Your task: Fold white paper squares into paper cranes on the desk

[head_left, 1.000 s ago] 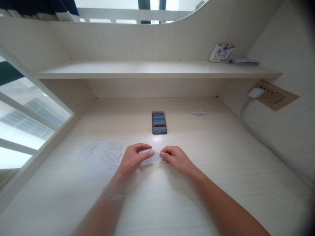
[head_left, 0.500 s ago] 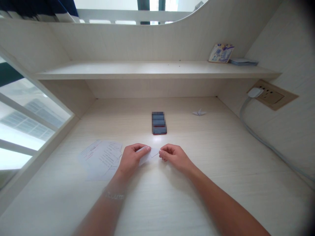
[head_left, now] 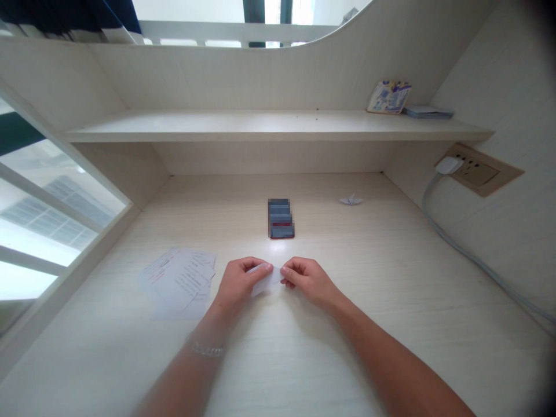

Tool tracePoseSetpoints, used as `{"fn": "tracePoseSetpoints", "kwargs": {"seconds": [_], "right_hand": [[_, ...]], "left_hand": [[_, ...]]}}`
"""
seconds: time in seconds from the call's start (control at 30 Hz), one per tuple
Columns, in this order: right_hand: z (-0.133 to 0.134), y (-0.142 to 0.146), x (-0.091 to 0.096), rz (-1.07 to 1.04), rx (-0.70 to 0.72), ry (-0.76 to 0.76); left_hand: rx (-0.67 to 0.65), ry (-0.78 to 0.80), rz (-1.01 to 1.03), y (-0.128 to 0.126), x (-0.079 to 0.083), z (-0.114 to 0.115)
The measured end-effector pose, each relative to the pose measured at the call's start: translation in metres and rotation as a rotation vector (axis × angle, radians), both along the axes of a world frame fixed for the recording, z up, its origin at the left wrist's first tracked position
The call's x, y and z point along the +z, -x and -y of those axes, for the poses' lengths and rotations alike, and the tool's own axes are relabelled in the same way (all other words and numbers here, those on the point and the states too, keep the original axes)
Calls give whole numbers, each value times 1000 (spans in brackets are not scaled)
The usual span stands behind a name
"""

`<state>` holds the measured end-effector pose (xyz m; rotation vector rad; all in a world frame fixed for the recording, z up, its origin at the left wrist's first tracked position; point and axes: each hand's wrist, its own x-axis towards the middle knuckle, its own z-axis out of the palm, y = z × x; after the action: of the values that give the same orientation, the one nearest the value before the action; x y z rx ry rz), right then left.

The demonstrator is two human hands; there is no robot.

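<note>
A small piece of folded white paper (head_left: 264, 284) is held between my two hands, low over the desk. My left hand (head_left: 243, 282) is closed on its left part, thumb on top. My right hand (head_left: 307, 278) pinches the paper's right end between thumb and fingertips. Part of the paper is hidden behind the left fingers. Beyond the hands lies a phone (head_left: 281, 218) with a blurred screen. To the left of my left hand, several sheets of paper (head_left: 178, 284) with printed and red writing lie flat.
A small folded paper crane (head_left: 351, 200) sits at the back right of the desk (head_left: 278, 370). Above runs a shelf (head_left: 243, 121) bearing a colourful packet (head_left: 388, 97) and a flat stack (head_left: 428, 112). A grey cable (head_left: 473, 263) hangs from the wall socket (head_left: 480, 169) along the right side.
My left hand has moved slightly right, closer to the right hand, and its thumb has slid along the paper. Less of the paper shows between the hands. The view has shifted a little.
</note>
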<state>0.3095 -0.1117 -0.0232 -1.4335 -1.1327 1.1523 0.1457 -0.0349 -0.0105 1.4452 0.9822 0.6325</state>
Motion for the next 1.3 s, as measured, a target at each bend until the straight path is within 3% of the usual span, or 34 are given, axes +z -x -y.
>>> {"fn": "tracePoseSetpoints", "kwargs": {"seconds": [0.47,0.67,0.87,1.07,1.3], "right_hand": [[1,-2,1,99,5,-37],[2,-4,-2,99,70,-3],[3,1,-1,193,27,-45],[2,1,-2,168,45,-16],[2,-11,-2,110,68,55]], "left_hand": [[-101,-106,-84,-1,7,1],[-144,-186,-113,-1,7,1],[-200,-242,-135,-2,7,3],[-185,-254,-145,-3,4,4],[-74,-135,-136,2,-1,-4]]}}
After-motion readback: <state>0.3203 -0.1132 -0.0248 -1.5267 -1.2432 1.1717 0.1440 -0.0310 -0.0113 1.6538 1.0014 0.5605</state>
